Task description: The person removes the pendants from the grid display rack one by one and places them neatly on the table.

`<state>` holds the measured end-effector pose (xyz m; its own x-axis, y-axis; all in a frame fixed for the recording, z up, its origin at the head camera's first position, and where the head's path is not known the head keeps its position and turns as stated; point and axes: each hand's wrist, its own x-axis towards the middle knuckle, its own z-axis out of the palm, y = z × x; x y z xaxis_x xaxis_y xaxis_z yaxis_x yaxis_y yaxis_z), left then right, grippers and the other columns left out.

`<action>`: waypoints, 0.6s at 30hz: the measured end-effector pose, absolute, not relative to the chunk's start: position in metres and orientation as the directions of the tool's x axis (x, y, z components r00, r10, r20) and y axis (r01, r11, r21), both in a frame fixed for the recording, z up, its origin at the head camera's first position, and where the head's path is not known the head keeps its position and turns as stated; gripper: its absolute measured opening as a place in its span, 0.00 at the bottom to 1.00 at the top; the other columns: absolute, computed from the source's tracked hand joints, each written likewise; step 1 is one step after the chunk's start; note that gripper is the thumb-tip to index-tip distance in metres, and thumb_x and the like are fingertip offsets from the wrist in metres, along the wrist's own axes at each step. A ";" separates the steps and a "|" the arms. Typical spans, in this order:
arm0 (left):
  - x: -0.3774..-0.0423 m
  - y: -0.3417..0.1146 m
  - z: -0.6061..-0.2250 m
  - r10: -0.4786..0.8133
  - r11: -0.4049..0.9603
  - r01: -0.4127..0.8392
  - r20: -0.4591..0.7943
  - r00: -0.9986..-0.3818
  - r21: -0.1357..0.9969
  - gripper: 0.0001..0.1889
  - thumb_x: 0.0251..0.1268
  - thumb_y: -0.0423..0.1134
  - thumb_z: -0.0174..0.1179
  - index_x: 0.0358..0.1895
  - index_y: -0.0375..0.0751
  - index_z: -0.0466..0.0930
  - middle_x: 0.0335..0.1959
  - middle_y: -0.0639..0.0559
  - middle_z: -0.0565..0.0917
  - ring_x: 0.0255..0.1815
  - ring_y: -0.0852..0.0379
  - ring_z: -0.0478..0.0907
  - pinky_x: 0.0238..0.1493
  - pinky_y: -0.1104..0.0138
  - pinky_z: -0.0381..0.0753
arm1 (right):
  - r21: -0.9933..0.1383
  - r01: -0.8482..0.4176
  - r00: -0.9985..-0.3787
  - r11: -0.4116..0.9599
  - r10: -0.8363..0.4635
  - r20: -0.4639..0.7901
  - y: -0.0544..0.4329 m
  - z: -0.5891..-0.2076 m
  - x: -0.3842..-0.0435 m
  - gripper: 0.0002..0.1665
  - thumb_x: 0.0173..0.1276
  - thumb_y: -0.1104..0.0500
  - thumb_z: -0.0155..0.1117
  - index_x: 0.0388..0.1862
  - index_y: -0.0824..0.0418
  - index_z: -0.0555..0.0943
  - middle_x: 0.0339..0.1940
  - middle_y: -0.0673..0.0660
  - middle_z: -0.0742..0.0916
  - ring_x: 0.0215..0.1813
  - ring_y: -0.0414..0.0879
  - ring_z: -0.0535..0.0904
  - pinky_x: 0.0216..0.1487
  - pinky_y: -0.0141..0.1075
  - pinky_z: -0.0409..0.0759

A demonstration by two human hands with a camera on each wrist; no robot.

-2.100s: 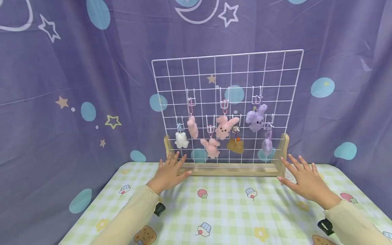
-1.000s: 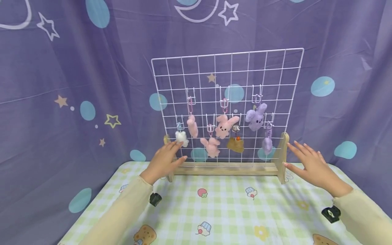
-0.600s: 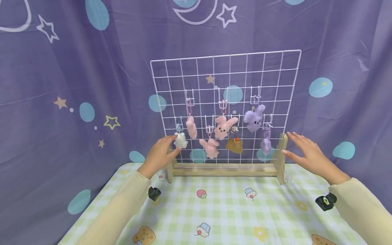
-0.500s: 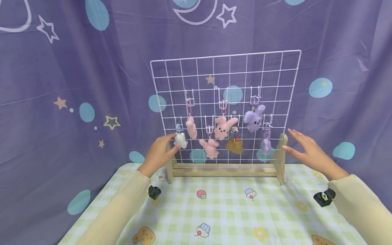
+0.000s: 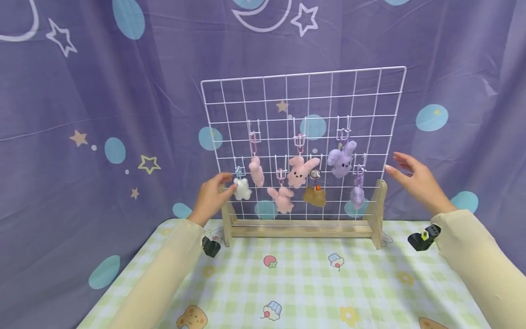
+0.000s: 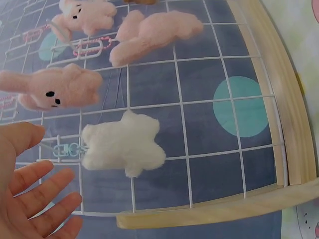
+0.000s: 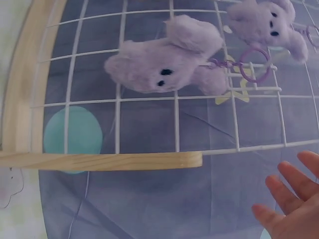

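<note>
Head view: your L hand is raised off the table, fingers bent, thumb tip right by the white toy, which hangs just R of that hand on the wire rack. Pink toy is a bit farther R & higher. Your R hand is up beside the rack's other edge, fingers loosely bent; purple toy hangs lower L of it. Can't tell if the R thumb touches wire.

L wrist view: thumb & fingers well apart, nothing gripped; blue clip sits in line w/ the gap btwn them, white toy beyond the fingertips.

R wrist view: fingers spread, relaxed, nothing held; wooden stand ahead of the fingertips.
</note>
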<state>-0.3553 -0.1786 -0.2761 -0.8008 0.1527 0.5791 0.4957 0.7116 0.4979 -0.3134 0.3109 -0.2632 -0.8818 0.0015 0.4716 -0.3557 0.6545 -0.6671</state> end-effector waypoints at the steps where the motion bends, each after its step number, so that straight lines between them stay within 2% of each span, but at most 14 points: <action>1: -0.357 -0.178 -0.276 0.142 0.705 0.492 0.578 -0.804 0.511 0.21 0.63 0.42 0.60 0.56 0.34 0.75 0.52 0.40 0.81 0.55 0.43 0.76 0.59 0.51 0.71 | -0.676 -0.354 -0.881 0.646 0.014 0.474 0.311 -0.261 -0.315 0.41 0.71 0.44 0.52 0.73 0.65 0.53 0.69 0.73 0.65 0.67 0.71 0.60 0.61 0.64 0.59; 12: -0.374 -0.169 -0.273 0.056 0.653 0.497 0.619 -0.784 0.571 0.16 0.61 0.35 0.61 0.51 0.33 0.78 0.48 0.39 0.83 0.50 0.44 0.79 0.52 0.53 0.76 | -0.720 -0.339 -0.872 0.606 0.085 0.482 0.311 -0.248 -0.333 0.40 0.72 0.43 0.48 0.72 0.68 0.56 0.67 0.72 0.68 0.66 0.66 0.62 0.63 0.57 0.63; 15: -0.378 -0.165 -0.273 0.024 0.649 0.494 0.633 -0.774 0.579 0.14 0.60 0.33 0.62 0.48 0.32 0.79 0.45 0.38 0.84 0.48 0.44 0.80 0.51 0.55 0.77 | -0.732 -0.337 -0.863 0.592 0.116 0.492 0.313 -0.247 -0.338 0.38 0.73 0.43 0.46 0.71 0.68 0.57 0.65 0.73 0.69 0.65 0.55 0.67 0.64 0.48 0.66; 18: -0.381 -0.163 -0.273 -0.006 0.659 0.479 0.640 -0.768 0.580 0.13 0.59 0.33 0.62 0.47 0.32 0.79 0.44 0.38 0.84 0.47 0.44 0.80 0.50 0.56 0.77 | -0.737 -0.341 -0.849 0.584 0.145 0.508 0.312 -0.247 -0.342 0.37 0.73 0.43 0.47 0.70 0.67 0.61 0.62 0.68 0.73 0.56 0.37 0.71 0.60 0.39 0.68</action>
